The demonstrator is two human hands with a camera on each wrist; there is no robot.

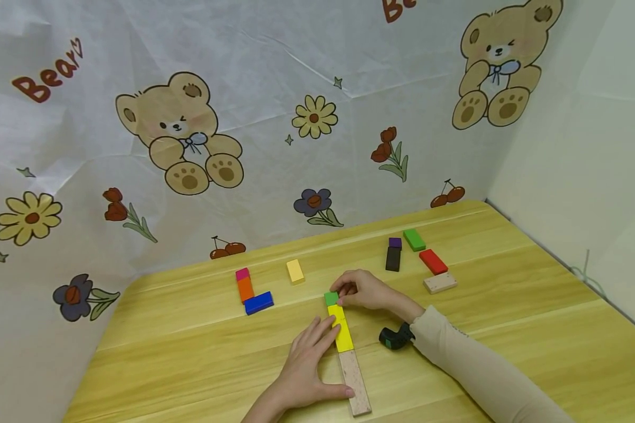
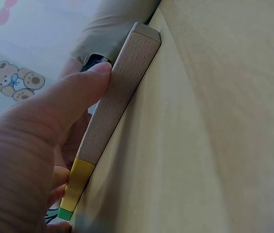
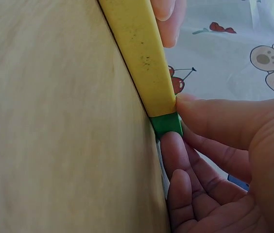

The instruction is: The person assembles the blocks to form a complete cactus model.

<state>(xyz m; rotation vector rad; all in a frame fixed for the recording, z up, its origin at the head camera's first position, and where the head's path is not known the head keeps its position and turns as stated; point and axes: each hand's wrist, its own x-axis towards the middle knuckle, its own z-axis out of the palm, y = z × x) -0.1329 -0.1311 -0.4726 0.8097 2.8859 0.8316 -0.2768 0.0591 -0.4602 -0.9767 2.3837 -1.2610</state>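
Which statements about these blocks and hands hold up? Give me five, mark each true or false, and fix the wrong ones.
1. The bright yellow block lies between the small green block and a plain wooden block. True.
2. The right hand is holding the red block. False: it touches the small green block.
3. The left hand has its thumb against that plain wooden block. True.
4. In the head view, the blue block lies to the right of the right hand. False: it lies to the left.
5. The purple block lies at the far end of the black block. True.
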